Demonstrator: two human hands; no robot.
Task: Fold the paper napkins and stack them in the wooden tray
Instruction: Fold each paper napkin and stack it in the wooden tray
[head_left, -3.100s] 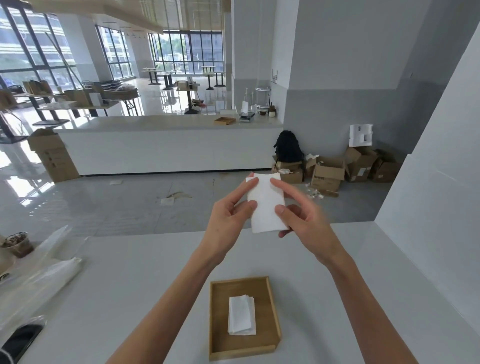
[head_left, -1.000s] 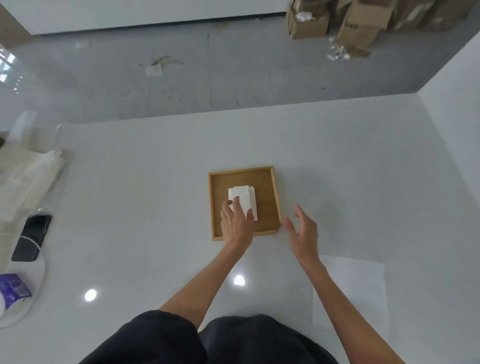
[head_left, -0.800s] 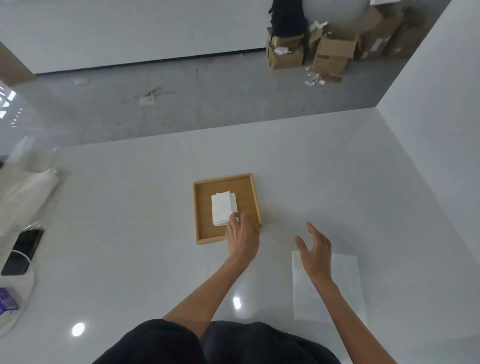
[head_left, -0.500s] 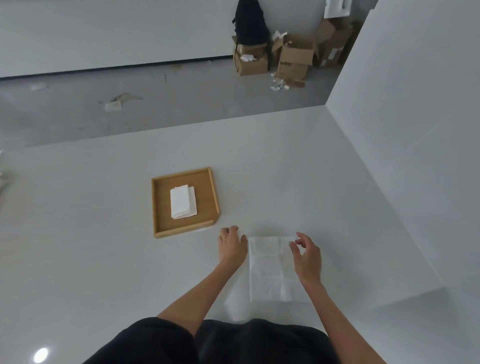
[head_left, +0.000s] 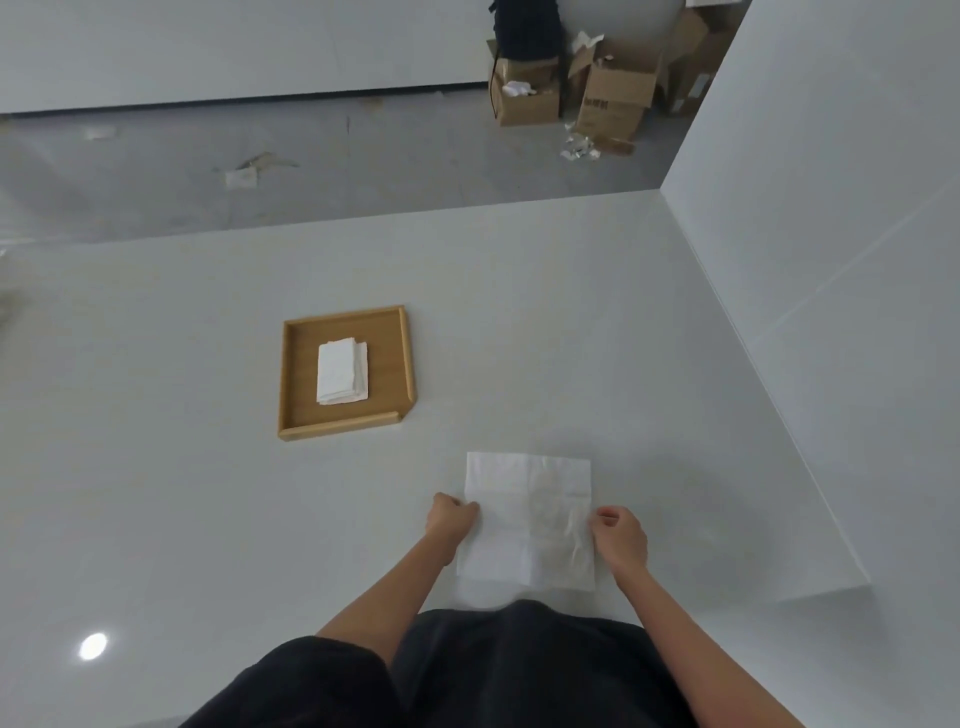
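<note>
Items in my view, from the head camera:

1. Table (head_left: 182, 467): white, glossy, carrying everything below.
2. Wooden tray (head_left: 344, 429): square with a low rim, sitting left of centre on the table, well apart from both hands.
3. Folded napkins (head_left: 342, 371): a small white stack lying flat inside the tray, roughly in its middle, not touching the rim.
4. Flat napkin (head_left: 527, 519): one unfolded white sheet, creased, spread on the table near its front edge, to the right of the tray.
5. Left hand (head_left: 451, 522): fingers curled, pinching the flat napkin's left edge about halfway along.
6. Right hand (head_left: 621, 538): fingers curled, pinching the right edge opposite; the paper is wrinkled just beside it.
7. Floor (head_left: 363, 166): grey, beyond the table's far edge, with a few paper scraps.
8. Cardboard boxes (head_left: 613, 98): several open ones grouped on the floor at upper right.
9. White wall (head_left: 857, 260): meets the table along its right side.
</note>
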